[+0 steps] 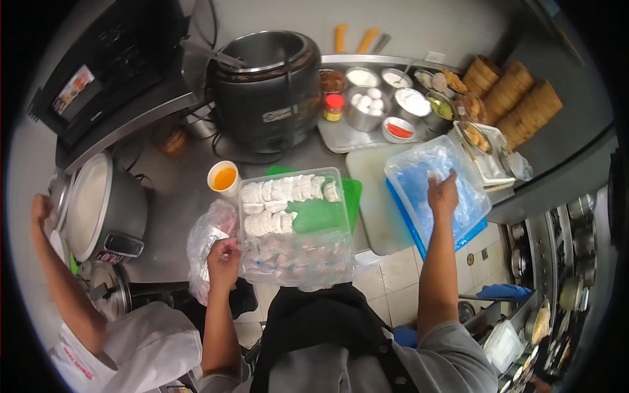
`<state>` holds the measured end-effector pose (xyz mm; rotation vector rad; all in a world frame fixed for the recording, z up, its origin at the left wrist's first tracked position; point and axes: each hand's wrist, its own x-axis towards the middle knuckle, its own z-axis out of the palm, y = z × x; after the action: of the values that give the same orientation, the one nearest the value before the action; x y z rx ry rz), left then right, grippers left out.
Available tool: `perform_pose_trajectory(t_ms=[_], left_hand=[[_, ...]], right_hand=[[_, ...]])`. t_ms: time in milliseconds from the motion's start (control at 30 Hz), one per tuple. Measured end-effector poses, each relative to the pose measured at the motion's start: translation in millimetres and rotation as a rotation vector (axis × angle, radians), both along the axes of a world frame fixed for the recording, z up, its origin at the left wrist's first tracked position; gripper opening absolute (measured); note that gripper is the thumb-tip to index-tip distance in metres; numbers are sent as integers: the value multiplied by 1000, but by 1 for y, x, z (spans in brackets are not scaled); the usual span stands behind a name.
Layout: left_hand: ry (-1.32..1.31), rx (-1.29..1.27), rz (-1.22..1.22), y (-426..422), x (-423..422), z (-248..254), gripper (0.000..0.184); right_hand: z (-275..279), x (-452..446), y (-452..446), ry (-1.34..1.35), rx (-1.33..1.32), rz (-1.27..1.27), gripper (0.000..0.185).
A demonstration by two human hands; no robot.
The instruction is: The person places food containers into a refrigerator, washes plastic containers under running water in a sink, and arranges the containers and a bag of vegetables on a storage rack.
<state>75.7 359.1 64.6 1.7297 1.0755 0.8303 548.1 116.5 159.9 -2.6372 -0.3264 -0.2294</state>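
Observation:
My left hand is closed at the left edge of a clear plastic container, beside a crumpled plastic bag. Inside the container, rows of white dumplings lie in the upper part, and plastic film covers the contents of the lower part. A green board shows under it. Over a second clear container with plastic film and blue beneath, my right hand has its fingers apart. Whether it touches the film is unclear.
A large black pot stands behind, near a cup of orange liquid. Ingredient bowls fill a metal tray. A white cutting board lies between the containers. At left, a co-worker's arm reaches beside a rice cooker.

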Motion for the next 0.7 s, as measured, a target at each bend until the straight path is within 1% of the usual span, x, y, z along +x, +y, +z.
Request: perform_pose_trajectory(t_ms=[33,100,167,200,233,300,333,367,400,433,467,500,533,567,600,667,700], left_hand=[[15,10,3,0,0,0,20],[43,19,13,-1,0,1,21],[63,25,-3,-2,-1,1,22],[64,22,-16,1,-5,-12,25],[71,23,-15,-3,-8,-5,25],[288,84,-125,-21,-6,32,37],[367,50,-207,-27,-11,49,54],[367,51,-207,-31,-17,54,54],[377,102,-285,-36,-22,58,60],[384,153,-361,-40,-27,62,66],[449,39,-353,-46,-30,67,67],[449,30,-345,-48,-34,61,67],[467,126,-376,-49,-37,50,63],[485,225,-406,-48,-39,39,58],[483,222,-393,-45,-40,29,58],[386,317,-374,-33,-37,10,44],[340,366,-371,-29,-35,8,37]], right_hand=[[18,-19,7,-11,59,72,52],[-1,-27,26,-62,220,504,38],[-9,-69,69,-125,203,913,29],[-16,-91,89,-66,117,1066,28],[-25,-111,107,-7,27,1218,27],[-66,-134,137,0,-191,1463,23],[-81,-145,145,44,-183,1510,24],[-94,-153,151,86,-177,1556,24],[-91,-162,157,6,-146,1578,30],[-86,-165,153,8,-148,1580,30],[-80,-165,143,-21,14,1472,35],[-60,-169,133,-47,170,1362,40],[-48,-170,119,17,241,1216,44],[-28,-175,96,96,126,1083,55],[-13,-181,72,169,13,945,66],[-5,-189,32,331,-366,777,89],[-12,-191,13,456,-407,799,102]])
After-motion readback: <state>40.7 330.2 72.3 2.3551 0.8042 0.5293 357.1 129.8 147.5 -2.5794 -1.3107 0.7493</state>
